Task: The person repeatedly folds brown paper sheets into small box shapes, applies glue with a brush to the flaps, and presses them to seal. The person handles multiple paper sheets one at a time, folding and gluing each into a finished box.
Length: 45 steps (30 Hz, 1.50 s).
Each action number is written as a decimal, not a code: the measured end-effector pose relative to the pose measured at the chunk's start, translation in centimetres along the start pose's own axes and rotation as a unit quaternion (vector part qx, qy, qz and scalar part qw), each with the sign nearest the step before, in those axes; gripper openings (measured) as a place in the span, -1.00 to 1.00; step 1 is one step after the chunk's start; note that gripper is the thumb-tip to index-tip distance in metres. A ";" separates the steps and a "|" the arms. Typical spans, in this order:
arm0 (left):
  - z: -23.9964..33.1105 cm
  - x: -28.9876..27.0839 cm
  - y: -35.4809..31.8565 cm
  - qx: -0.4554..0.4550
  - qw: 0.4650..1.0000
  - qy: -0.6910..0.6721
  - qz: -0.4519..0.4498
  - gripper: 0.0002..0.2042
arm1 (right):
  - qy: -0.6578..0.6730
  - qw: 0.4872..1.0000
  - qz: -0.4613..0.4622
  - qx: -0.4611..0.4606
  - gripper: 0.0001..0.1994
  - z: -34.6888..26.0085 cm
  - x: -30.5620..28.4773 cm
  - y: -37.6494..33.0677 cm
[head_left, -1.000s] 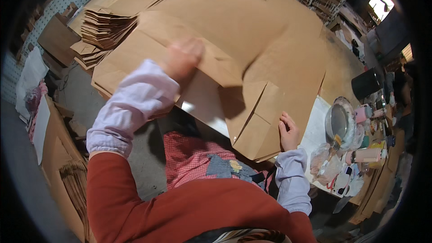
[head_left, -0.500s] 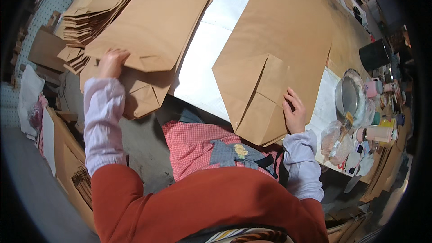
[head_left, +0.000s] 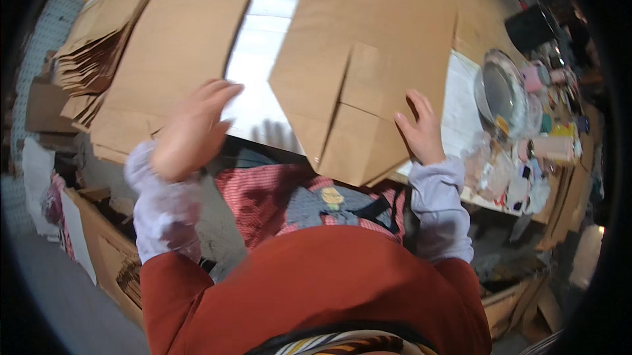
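Note:
Brown paper bags lie flat on the table in front of me. One paper bag (head_left: 382, 32) is at centre right, its folded bottom (head_left: 362, 111) toward me. My right hand (head_left: 422, 130) is at this bag's right edge, thumb and fingers apart; whether it touches the paper is unclear. My left hand (head_left: 197, 128) is raised over the front of the left paper bag (head_left: 164, 46), slightly blurred, holding nothing, its fingers stretched to the right. A fanned stack of bags (head_left: 89, 69) lies farther left. White sheeting (head_left: 263, 59) shows between the bags.
At the right stand a metal bowl (head_left: 498, 88), a dark pot (head_left: 532, 28), a pale pink bottle (head_left: 552, 147) and crumpled plastic bags (head_left: 487, 174). An open cardboard box (head_left: 108, 243) is low at the left. The table's front edge runs just before my apron.
My left hand has let go of the left bag's lifted end and moved right and toward me. That end now lies down. My right hand stays by the right bag; the view has shifted.

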<state>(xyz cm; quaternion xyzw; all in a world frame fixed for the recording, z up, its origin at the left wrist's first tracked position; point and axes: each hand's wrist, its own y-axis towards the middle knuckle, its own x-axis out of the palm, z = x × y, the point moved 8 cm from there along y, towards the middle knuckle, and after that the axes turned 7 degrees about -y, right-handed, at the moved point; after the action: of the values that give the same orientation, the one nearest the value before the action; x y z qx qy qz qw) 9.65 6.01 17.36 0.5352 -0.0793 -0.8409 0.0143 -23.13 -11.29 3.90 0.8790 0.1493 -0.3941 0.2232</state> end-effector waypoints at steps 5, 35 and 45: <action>-0.3 12.7 11.4 -0.022 0.997 0.068 -0.027 -0.86 | -0.150 0.987 -0.058 -0.012 -0.53 1.5 -1.3 0.5; 5.9 16.8 8.3 0.041 0.999 0.027 -0.012 -0.53 | -0.208 0.952 -0.130 -0.184 -0.32 -6.7 2.4 -1.8; 0.9 17.7 5.5 0.039 0.995 0.067 -0.060 0.10 | -0.228 0.960 -0.129 -0.099 0.10 -2.7 2.0 -4.0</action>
<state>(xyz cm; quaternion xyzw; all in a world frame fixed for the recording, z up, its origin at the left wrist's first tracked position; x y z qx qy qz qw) 0.97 -1.22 2.63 0.5946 -0.0788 -0.7984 -0.0522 -21.94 -6.32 2.86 0.7126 0.2450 -0.5926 0.2846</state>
